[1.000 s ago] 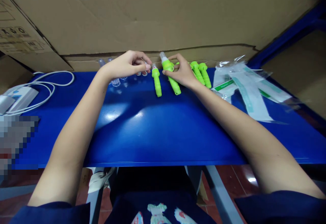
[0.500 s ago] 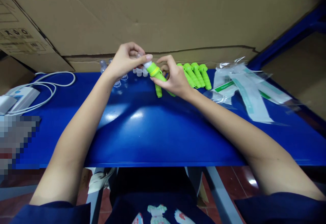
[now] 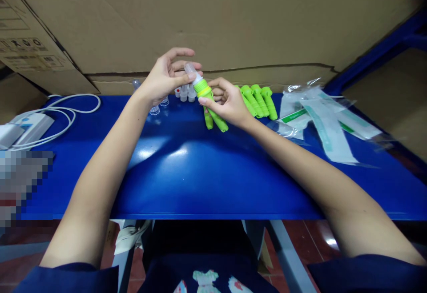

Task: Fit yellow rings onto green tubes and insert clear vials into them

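Note:
My right hand [image 3: 230, 102] grips a bright green pen-shaped device [image 3: 210, 104] and holds it tilted above the blue table [image 3: 187, 164]. My left hand [image 3: 165, 77] pinches the clear cap [image 3: 191, 69] at the device's white tip with thumb and a finger, the other fingers spread. Another green device [image 3: 208, 120] lies on the table just under it. Three more green devices [image 3: 258, 101] lie side by side to the right. Small clear caps [image 3: 185, 94] stand in a cluster behind my hands.
Sealed white and green packets [image 3: 325, 122] lie at the right of the table. A white unit with a coiled cable [image 3: 31, 126] sits at the left. Cardboard boxes [image 3: 200, 22] close off the back. Two clear vials [image 3: 155, 108] stand near my left wrist.
My right hand lifted a green device off the table and tilted it left. My left hand rose to meet its tip with a clear cap.

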`<state>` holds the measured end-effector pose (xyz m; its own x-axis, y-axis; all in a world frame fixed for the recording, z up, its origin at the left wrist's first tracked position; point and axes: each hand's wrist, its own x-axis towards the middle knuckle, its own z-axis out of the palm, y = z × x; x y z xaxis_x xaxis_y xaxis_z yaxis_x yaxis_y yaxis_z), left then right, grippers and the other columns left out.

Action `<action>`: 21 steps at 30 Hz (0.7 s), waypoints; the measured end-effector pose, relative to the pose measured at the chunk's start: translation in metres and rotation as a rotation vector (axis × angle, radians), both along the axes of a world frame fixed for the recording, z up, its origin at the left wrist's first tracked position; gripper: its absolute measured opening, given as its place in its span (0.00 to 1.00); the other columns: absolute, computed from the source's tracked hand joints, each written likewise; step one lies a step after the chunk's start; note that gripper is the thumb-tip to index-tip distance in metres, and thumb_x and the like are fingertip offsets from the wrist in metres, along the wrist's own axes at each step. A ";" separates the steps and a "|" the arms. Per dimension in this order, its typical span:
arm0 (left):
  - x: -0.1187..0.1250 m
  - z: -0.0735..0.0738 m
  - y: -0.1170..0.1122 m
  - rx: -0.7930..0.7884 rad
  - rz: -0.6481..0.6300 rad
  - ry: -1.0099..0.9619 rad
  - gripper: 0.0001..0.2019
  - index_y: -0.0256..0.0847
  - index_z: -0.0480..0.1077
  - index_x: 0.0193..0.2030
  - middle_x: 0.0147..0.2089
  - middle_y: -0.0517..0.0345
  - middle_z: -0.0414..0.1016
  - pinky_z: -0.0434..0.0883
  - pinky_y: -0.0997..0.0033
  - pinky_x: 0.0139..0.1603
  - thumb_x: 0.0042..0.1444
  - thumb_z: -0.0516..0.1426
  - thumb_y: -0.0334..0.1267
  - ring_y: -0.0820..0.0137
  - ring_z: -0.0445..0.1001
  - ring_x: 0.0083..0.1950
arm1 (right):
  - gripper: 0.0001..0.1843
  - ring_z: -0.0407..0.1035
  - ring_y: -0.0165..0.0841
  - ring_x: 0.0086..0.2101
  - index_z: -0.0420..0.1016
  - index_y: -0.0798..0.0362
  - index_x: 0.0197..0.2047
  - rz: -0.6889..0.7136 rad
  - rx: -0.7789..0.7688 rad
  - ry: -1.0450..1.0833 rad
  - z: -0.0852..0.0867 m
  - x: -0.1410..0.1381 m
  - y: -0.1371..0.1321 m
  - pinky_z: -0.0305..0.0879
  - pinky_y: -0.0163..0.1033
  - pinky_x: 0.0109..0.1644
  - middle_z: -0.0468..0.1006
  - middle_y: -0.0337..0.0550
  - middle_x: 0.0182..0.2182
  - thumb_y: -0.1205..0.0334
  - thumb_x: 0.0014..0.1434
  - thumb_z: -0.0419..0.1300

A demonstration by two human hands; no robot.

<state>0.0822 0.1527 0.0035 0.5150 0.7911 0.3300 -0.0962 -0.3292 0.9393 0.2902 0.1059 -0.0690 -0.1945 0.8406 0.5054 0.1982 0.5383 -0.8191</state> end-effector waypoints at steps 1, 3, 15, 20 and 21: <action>0.000 0.000 0.000 0.007 -0.001 0.000 0.30 0.51 0.72 0.50 0.52 0.59 0.86 0.78 0.47 0.66 0.41 0.77 0.44 0.56 0.81 0.61 | 0.34 0.76 0.33 0.28 0.65 0.46 0.48 0.025 -0.024 0.018 0.001 0.000 -0.001 0.80 0.42 0.33 0.78 0.36 0.32 0.32 0.54 0.73; 0.000 -0.001 0.002 0.032 -0.002 -0.006 0.31 0.51 0.71 0.51 0.51 0.58 0.85 0.77 0.47 0.66 0.41 0.77 0.44 0.55 0.81 0.61 | 0.35 0.76 0.33 0.29 0.65 0.46 0.49 0.074 -0.075 0.036 0.003 0.000 -0.002 0.80 0.42 0.33 0.80 0.37 0.34 0.31 0.53 0.73; -0.008 0.011 0.000 0.073 0.045 -0.006 0.31 0.49 0.68 0.51 0.50 0.60 0.86 0.77 0.52 0.64 0.43 0.76 0.46 0.56 0.81 0.60 | 0.37 0.78 0.36 0.32 0.66 0.46 0.52 0.155 -0.174 0.006 0.006 0.003 -0.003 0.82 0.45 0.36 0.82 0.43 0.39 0.28 0.54 0.70; -0.007 0.008 0.002 0.112 0.076 0.056 0.30 0.50 0.69 0.53 0.50 0.59 0.86 0.76 0.48 0.63 0.45 0.75 0.50 0.54 0.79 0.61 | 0.37 0.78 0.35 0.32 0.67 0.47 0.51 0.197 -0.211 0.023 0.009 0.003 -0.007 0.83 0.44 0.37 0.82 0.44 0.39 0.29 0.53 0.71; -0.008 0.008 0.003 0.127 0.080 0.081 0.31 0.50 0.69 0.54 0.50 0.59 0.86 0.75 0.48 0.63 0.47 0.74 0.51 0.53 0.78 0.63 | 0.37 0.78 0.35 0.32 0.67 0.47 0.51 0.213 -0.222 0.031 0.010 0.004 -0.007 0.83 0.44 0.37 0.82 0.44 0.39 0.29 0.53 0.71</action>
<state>0.0746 0.1559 0.0114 0.4807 0.7853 0.3900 0.0095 -0.4495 0.8932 0.2937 0.0987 -0.0592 -0.3658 0.8729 0.3229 0.0727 0.3727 -0.9251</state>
